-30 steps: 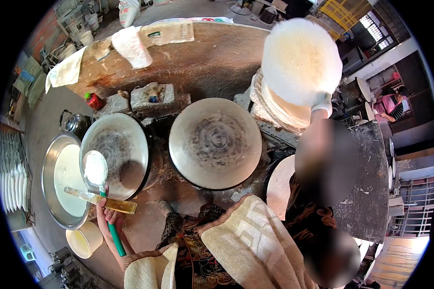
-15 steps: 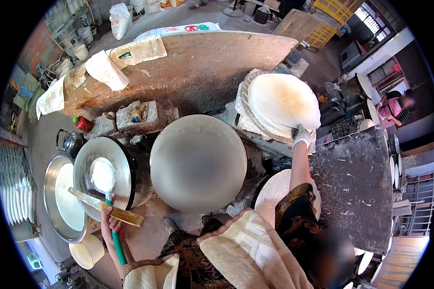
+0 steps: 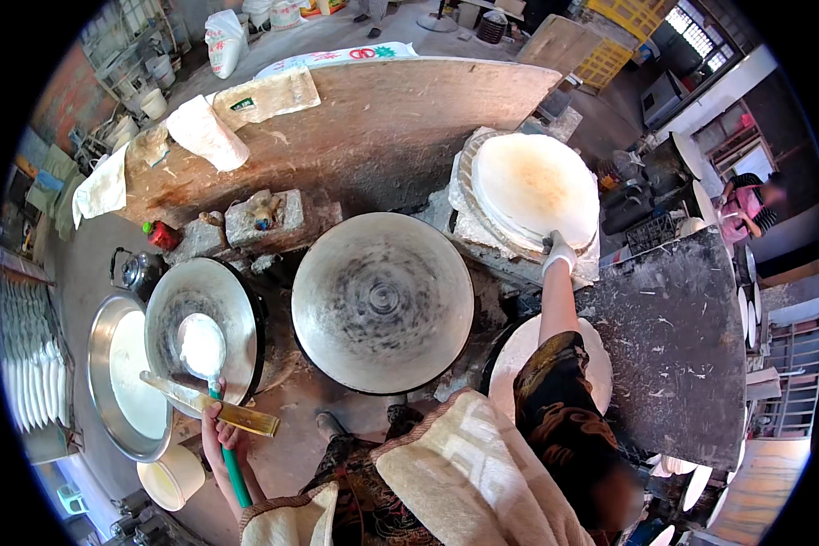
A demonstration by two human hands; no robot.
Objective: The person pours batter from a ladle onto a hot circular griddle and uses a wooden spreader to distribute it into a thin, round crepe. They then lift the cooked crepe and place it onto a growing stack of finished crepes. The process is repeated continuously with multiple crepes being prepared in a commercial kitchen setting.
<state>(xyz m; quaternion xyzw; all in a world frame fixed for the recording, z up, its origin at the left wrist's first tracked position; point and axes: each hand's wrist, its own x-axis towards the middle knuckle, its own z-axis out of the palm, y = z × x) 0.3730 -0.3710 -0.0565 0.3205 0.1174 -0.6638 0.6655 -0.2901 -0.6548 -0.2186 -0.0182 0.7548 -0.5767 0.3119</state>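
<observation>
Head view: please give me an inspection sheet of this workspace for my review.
Surface: dark worktop, scuffed with pale marks.
Things in use: ladle with white contents, over the left pan; wooden stick; stack of round pale sheets.
Clutter: kettle, red bottle, cloths draped over the brown partition.
Grips: left grip closed around ladle and stick; white-gloved right grip at the stack's near edge.
Cables: nothing seen.
Surroundings: basin of white liquid, bare centre pan, another person at right.

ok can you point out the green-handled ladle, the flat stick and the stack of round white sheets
green-handled ladle point(image 3: 236, 475), head view, on its green handle
flat stick point(image 3: 247, 419), head view, on its brownish right end
stack of round white sheets point(image 3: 535, 187), head view, on the top sheet's middle
</observation>
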